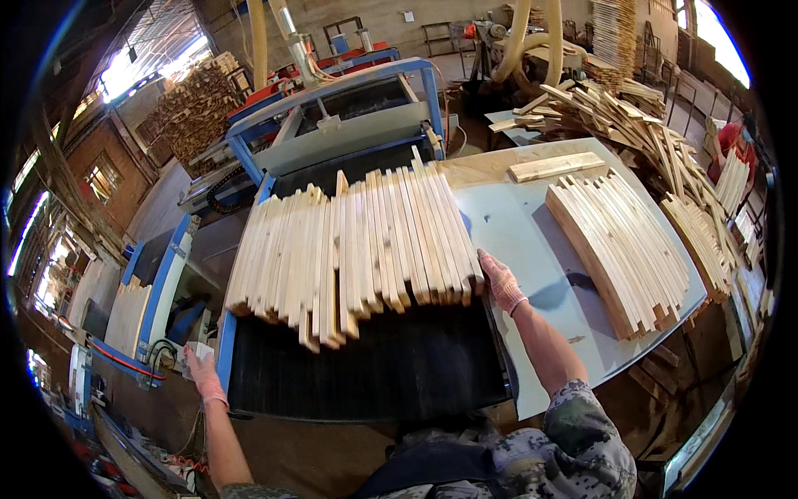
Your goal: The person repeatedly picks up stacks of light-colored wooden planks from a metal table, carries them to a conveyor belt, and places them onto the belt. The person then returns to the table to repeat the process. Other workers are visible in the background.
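Right hand: fingers extended, unclenched, against the wooden strips.
Strips: just left of those fingers, on a black belt.
Left hand: fingers at a pale box (clenched or not, I cannot tell).
Table: right of the right fingers.

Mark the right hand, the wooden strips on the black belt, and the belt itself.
Right hand (503,284): head view, back of the hand.
Wooden strips (359,245): head view, middle of the row.
Black belt (374,373): head view, bare near part.

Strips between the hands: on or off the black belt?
On: the strips cover part of the black belt; more shows in front.
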Action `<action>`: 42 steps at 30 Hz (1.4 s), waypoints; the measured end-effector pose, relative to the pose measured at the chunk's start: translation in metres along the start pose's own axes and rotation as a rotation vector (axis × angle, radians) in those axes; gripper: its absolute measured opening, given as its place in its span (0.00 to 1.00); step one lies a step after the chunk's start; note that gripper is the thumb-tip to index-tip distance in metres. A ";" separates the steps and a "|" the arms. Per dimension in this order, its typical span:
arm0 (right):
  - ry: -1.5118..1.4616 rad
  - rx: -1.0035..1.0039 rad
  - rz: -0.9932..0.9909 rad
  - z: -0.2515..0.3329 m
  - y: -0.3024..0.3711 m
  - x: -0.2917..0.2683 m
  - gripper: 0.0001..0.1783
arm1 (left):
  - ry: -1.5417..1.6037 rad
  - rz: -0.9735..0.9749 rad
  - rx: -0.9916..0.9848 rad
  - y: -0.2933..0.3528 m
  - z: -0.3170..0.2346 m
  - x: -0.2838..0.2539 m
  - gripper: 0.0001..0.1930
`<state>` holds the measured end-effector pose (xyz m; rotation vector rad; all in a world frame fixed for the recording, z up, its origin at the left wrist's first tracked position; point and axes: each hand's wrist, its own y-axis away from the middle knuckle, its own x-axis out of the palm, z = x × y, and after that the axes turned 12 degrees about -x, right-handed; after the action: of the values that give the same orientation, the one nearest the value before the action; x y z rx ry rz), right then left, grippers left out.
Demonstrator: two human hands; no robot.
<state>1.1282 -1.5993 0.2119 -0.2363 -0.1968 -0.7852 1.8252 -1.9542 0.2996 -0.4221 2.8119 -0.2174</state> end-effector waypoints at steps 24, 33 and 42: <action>-0.060 -0.066 0.007 -0.029 -0.003 -0.006 0.35 | 0.483 1.094 -0.616 0.345 -0.054 0.081 0.32; 0.244 -0.012 0.003 -0.008 0.035 0.015 0.37 | 0.547 1.338 -0.614 0.342 -0.060 0.111 0.35; 0.480 0.041 0.105 0.105 0.166 -0.041 0.35 | 0.495 1.680 -0.603 0.375 -0.088 0.193 0.35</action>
<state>1.2093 -1.4286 0.2790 -0.0148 0.2512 -0.7117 1.5228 -1.6501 0.2615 2.0150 2.5043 0.9506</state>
